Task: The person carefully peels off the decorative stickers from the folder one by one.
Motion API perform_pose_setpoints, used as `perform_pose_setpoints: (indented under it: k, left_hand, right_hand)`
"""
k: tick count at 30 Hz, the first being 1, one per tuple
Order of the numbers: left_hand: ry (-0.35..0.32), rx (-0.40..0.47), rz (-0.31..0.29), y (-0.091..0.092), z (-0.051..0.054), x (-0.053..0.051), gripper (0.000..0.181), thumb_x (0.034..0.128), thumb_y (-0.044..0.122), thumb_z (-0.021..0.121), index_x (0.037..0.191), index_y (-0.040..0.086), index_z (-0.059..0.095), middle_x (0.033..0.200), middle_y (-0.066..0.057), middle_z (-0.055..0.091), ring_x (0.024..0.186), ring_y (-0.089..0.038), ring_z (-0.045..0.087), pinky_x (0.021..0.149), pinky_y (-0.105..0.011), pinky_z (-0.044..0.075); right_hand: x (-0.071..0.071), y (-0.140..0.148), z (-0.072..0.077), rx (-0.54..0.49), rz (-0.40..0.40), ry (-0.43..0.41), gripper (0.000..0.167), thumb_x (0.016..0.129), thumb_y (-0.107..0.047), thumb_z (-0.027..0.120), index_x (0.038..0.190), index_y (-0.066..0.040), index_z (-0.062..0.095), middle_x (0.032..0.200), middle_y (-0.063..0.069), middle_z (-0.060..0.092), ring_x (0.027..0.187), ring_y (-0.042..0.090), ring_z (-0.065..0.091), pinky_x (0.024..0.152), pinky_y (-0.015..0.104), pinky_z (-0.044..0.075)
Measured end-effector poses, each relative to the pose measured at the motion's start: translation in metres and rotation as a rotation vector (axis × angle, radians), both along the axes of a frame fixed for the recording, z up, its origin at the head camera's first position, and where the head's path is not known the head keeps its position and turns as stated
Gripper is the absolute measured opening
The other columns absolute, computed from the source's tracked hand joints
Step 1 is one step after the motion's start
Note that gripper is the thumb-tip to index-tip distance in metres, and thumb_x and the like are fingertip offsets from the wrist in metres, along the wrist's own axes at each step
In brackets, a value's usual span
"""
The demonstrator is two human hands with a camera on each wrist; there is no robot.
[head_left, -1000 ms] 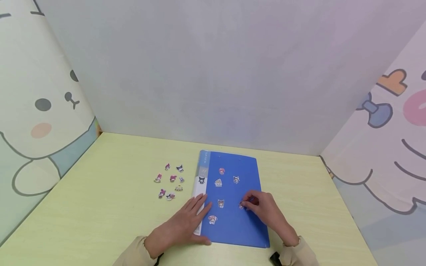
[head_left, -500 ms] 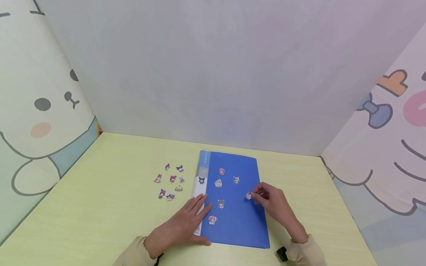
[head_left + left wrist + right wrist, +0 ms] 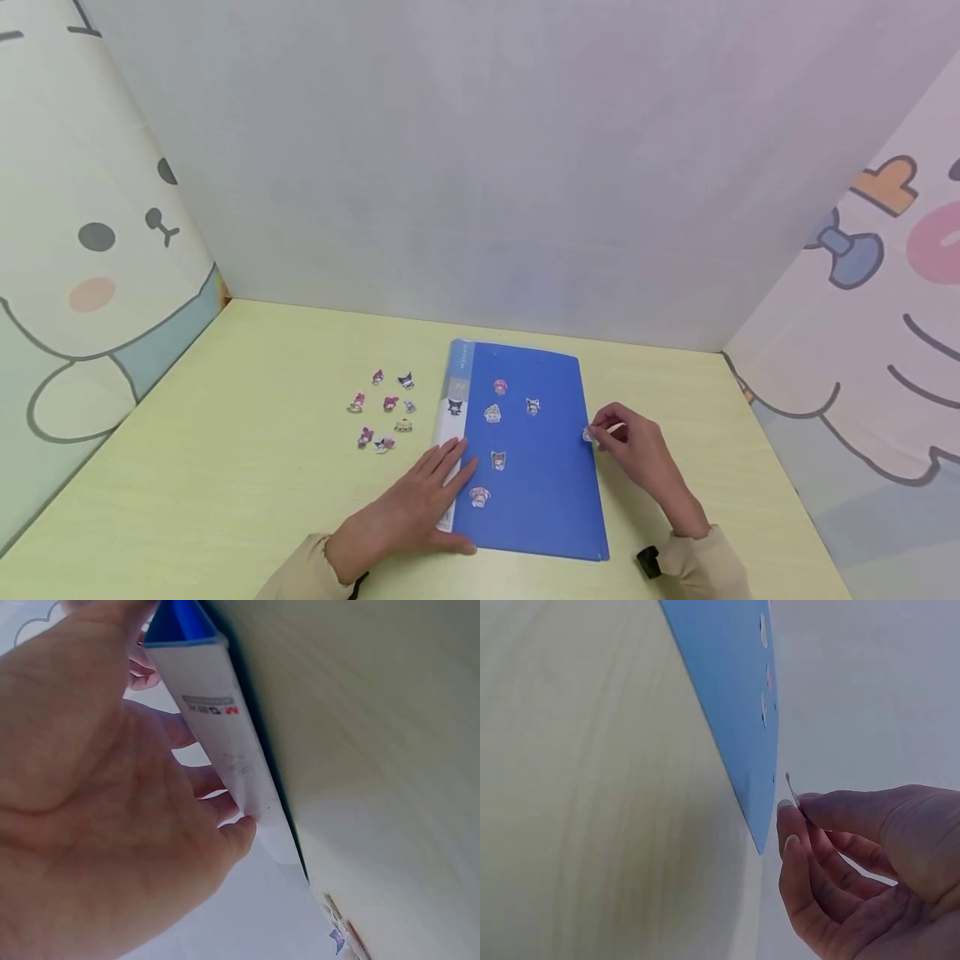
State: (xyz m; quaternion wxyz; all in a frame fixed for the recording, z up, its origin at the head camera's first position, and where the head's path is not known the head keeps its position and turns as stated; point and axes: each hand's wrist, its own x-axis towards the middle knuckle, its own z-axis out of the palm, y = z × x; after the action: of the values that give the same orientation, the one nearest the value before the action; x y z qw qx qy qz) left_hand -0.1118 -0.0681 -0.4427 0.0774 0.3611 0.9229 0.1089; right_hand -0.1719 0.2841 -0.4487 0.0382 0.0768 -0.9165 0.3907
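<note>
A blue folder (image 3: 547, 508) with a white spine lies on the table in the head view. Across its spine and lower left corner rests my left hand (image 3: 408, 512), fingers spread and extended. The left wrist view shows that hand (image 3: 135, 825) along the printed spine (image 3: 225, 735). Between thumb and index finger, my right hand (image 3: 637, 454) pinches a small cartoon sticker (image 3: 587, 434) by the folder's right edge. Seen edge-on in the right wrist view, the sticker (image 3: 789, 782) looks thin and stands apart from the cover. Several character stickers, one of them a cat-eared sticker (image 3: 498, 460), lie on the cover.
Left of the folder, several loose stickers (image 3: 390, 403) lie grouped on the pale yellow table (image 3: 247, 450). A grey-white wall (image 3: 480, 183) rises behind the table. Cartoon-printed panels (image 3: 840, 350) stand at both sides.
My right hand has moved from the middle right of the cover to its right edge, carrying the sticker rightward and slightly farther from me. The left hand has stayed in place.
</note>
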Motion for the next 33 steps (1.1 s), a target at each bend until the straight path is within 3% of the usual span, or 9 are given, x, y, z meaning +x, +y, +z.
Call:
perform_pose_setpoints:
  k: [7, 18, 29, 33]
  left_hand:
    - [-0.013, 0.009, 0.005, -0.002, 0.0, 0.001, 0.102, 0.0856, 0.073, 0.065, 0.155, 0.003, 0.042, 0.165, -0.02, 0.03, 0.152, -0.035, 0.028, 0.121, -0.049, 0.027]
    - [0.002, 0.006, 0.001, -0.002, -0.001, 0.002, 0.101, 0.0856, 0.073, 0.066, 0.155, 0.002, 0.043, 0.164, -0.021, 0.031, 0.151, -0.035, 0.03, 0.12, -0.048, 0.029]
    - [-0.026, 0.017, 0.009, 0.0, -0.001, 0.0, 0.102, 0.0854, 0.073, 0.066, 0.156, 0.003, 0.041, 0.165, -0.019, 0.029, 0.152, -0.035, 0.027, 0.121, -0.049, 0.027]
    - [-0.029, 0.019, 0.008, 0.0, -0.002, 0.0, 0.102, 0.0853, 0.072, 0.067, 0.156, 0.004, 0.041, 0.165, -0.019, 0.029, 0.152, -0.035, 0.027, 0.121, -0.049, 0.027]
  right_hand:
    - [-0.004, 0.014, -0.002, 0.006, -0.029, 0.04, 0.009, 0.094, -0.004, 0.074, 0.099, -0.006, 0.066, 0.087, 0.005, 0.069, 0.067, 0.015, 0.069, 0.06, 0.023, 0.05]
    - [-0.005, 0.037, -0.002, 0.102, -0.103, -0.061, 0.008, 0.092, -0.004, 0.075, 0.093, -0.004, 0.068, 0.085, 0.005, 0.069, 0.073, 0.017, 0.064, 0.06, 0.024, 0.049]
    - [-0.003, 0.044, -0.004, 0.127, -0.099, -0.069, 0.008, 0.091, -0.002, 0.075, 0.093, -0.001, 0.067, 0.087, 0.01, 0.069, 0.072, 0.019, 0.065, 0.06, 0.024, 0.048]
    - [-0.003, 0.045, -0.002, 0.146, -0.123, -0.094, 0.017, 0.091, -0.006, 0.076, 0.099, 0.003, 0.065, 0.095, 0.016, 0.065, 0.077, 0.024, 0.065, 0.063, 0.029, 0.05]
